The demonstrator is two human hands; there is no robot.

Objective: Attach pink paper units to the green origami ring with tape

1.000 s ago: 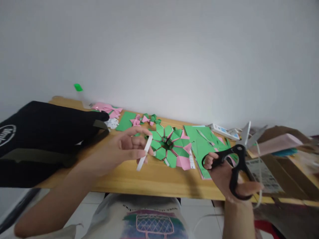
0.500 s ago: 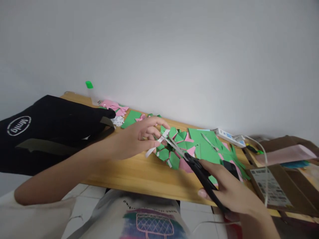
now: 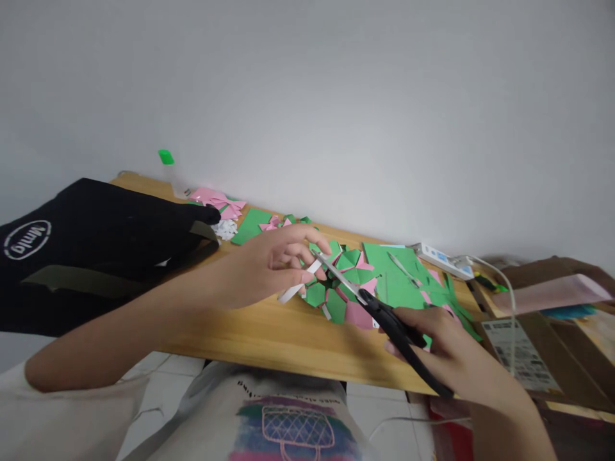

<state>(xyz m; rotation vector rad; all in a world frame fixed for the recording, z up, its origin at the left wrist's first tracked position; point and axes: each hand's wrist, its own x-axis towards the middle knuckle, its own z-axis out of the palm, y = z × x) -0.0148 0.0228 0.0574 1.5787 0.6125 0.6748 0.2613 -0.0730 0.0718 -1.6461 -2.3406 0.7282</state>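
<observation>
- Two things are held: the left hand (image 3: 276,259) pinches a white paper strip (image 3: 294,292), the right hand (image 3: 444,352) grips black-handled scissors (image 3: 389,320).
- Blades meet the strip by a green-and-pink paper ring (image 3: 360,275); its petals look joined, but I can't tell whether the cut is through.
- Wooden worktop (image 3: 259,339), grey wall (image 3: 307,115); black bag (image 3: 110,221) left, cardboard box (image 3: 567,352) right.

The left hand (image 3: 276,262) is pinching a white strip (image 3: 290,292), while the right hand (image 3: 446,352) is holding black-handled scissors (image 3: 384,315), their 2 blades pointing at the strip. A green-and-pink paper piece (image 3: 337,306) is lying between the hands; a black bag (image 3: 106,224) is resting left of them.
</observation>
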